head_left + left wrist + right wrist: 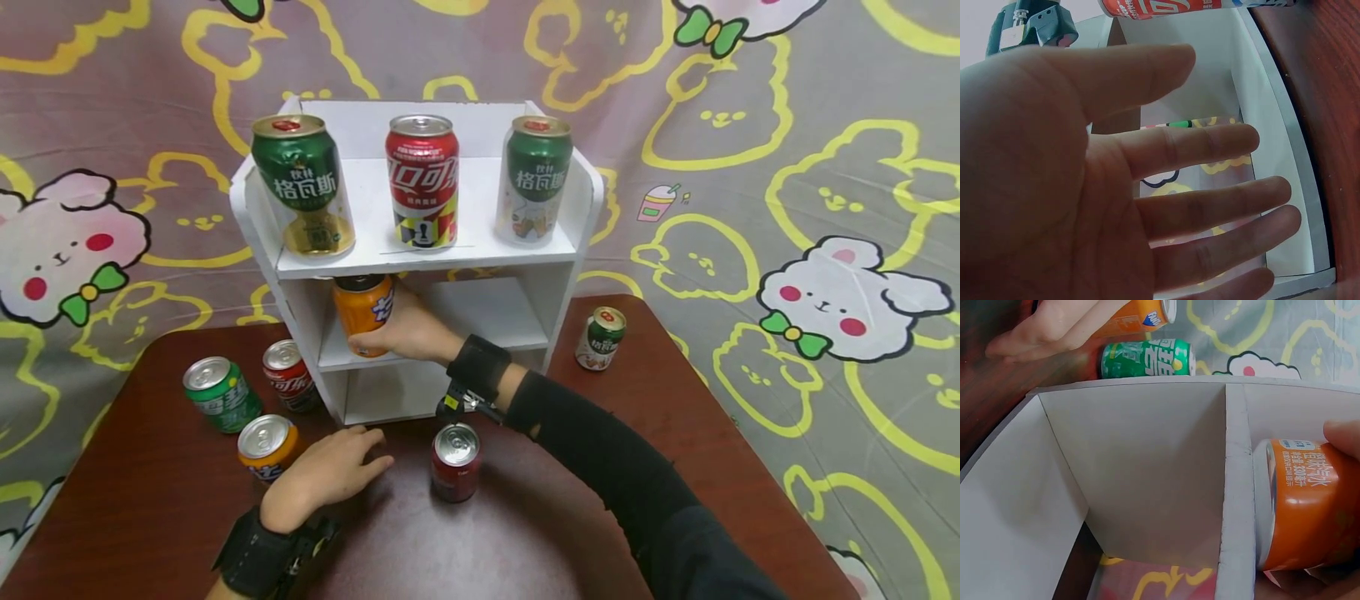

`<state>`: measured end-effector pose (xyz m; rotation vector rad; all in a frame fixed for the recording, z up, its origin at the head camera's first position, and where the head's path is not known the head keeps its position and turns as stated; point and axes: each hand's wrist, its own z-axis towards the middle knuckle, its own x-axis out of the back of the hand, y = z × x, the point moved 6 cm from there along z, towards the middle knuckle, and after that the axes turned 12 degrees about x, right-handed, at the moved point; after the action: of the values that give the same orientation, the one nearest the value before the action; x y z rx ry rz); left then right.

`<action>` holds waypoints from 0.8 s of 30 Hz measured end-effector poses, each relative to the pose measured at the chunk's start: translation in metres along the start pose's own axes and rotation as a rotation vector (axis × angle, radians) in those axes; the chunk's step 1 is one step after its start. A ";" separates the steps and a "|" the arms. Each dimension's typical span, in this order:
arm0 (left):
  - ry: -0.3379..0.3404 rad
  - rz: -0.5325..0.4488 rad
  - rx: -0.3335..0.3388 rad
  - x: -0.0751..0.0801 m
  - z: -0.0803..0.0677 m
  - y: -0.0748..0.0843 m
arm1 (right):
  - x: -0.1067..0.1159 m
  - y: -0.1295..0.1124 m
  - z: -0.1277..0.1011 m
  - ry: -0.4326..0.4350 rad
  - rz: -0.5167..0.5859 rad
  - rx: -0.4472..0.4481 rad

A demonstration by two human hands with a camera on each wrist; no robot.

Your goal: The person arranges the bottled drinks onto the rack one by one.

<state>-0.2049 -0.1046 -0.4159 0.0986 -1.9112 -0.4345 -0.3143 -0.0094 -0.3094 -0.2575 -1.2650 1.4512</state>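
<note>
Nine cans: three atop the shelf (420, 250), one inside, five on the table (570, 500).

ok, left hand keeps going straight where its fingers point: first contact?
Probably the white shelf unit: the left hand lies flat on the table, fingers aimed at the open bottom compartment, so likely its front edge or inside wall. Depth is unclear.

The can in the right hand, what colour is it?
Orange can, clearest in the right wrist view.

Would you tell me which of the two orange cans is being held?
The orange can on the shelf's middle level, gripped by the right hand; the other orange can stands on the table.
</note>
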 end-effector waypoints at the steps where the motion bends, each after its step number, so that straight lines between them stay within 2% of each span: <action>1: 0.000 0.000 0.000 0.000 0.000 0.000 | 0.000 0.000 0.000 -0.001 -0.010 -0.002; 6: -0.001 0.002 0.001 0.001 -0.001 -0.001 | 0.000 -0.001 0.002 -0.057 -0.027 0.001; 13: 0.008 0.009 -0.001 0.003 -0.003 0.000 | 0.005 -0.006 0.007 -0.149 0.093 0.085; 16: 0.011 0.005 0.002 0.002 -0.003 -0.001 | 0.005 -0.006 0.010 -0.167 0.109 0.111; 24: 0.005 0.001 0.000 0.001 -0.002 -0.002 | 0.005 -0.001 0.010 -0.151 0.163 0.100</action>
<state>-0.2038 -0.1071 -0.4154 0.0983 -1.9061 -0.4336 -0.3231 -0.0108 -0.3022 -0.1908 -1.3115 1.6951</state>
